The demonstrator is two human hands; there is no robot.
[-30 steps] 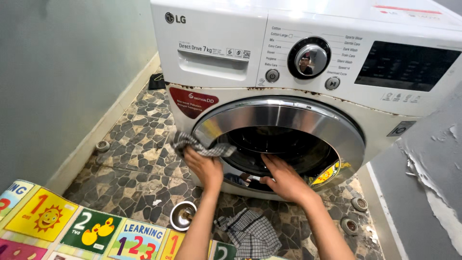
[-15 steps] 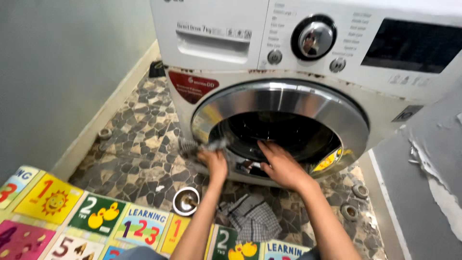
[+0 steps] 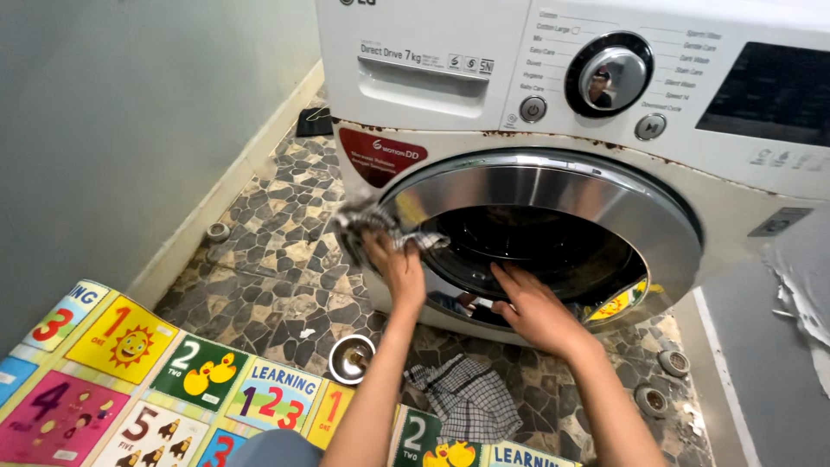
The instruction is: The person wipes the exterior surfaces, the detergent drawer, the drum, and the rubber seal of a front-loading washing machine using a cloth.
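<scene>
**Down at the washer door, cloth in hand**

Down at the open mouth of the white front-loading washing machine point(image 3: 605, 104), a grey checked cloth point(image 3: 372, 227) is held bunched in the left hand point(image 3: 396, 264), fingers closed around it, right against the left side of the shiny chrome door ring point(image 3: 553, 186). The right hand point(image 3: 536, 310) is laid flat with fingers spread on the lower lip of the opening, nothing gripped in it.

What could go wrong, as a guess: loose cloth ends hang off the fist, so they could get snagged on the ring's edge or dragged over the rusty seam under the control panel, and the flat hand could slide on that slick polished metal.

Textures are a real mix. The drum is dark and glossy, the ring mirror-smooth and curved, the cloth soft and crumpled. A second checked cloth point(image 3: 467, 398) is lying rumpled on the pebble-mosaic stone floor point(image 3: 285, 216), just beside a small round metal floor drain point(image 3: 350, 359). A colourful foam number mat point(image 3: 130, 372) is spread at the near edge
</scene>
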